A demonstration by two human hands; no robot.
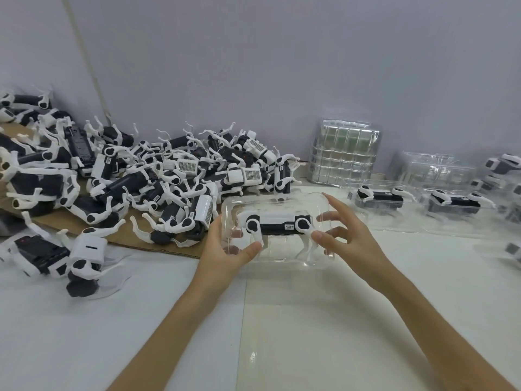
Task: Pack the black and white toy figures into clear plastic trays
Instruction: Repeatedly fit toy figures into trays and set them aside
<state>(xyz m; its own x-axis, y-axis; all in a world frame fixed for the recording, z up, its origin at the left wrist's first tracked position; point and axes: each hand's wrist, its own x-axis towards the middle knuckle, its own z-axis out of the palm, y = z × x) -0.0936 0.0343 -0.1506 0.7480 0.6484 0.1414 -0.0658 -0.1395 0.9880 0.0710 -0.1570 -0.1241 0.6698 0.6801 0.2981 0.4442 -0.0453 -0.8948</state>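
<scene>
A clear plastic tray (282, 256) lies on the white table in front of me with one black and white toy figure (277, 225) lying on its side inside it. My left hand (225, 249) grips the tray's left end, thumb over the front rim. At the tray's right end my right hand (345, 235) is spread, fingertips on or just above the tray; whether they touch it is unclear. A big pile of loose toy figures (158, 176) covers the table's left half.
Brown cardboard (132, 241) lies under the pile. Stacks of empty clear trays (345, 153) stand against the wall at back right. Trays holding packed figures (379, 200) sit on the right. A lone figure (81, 266) lies at front left.
</scene>
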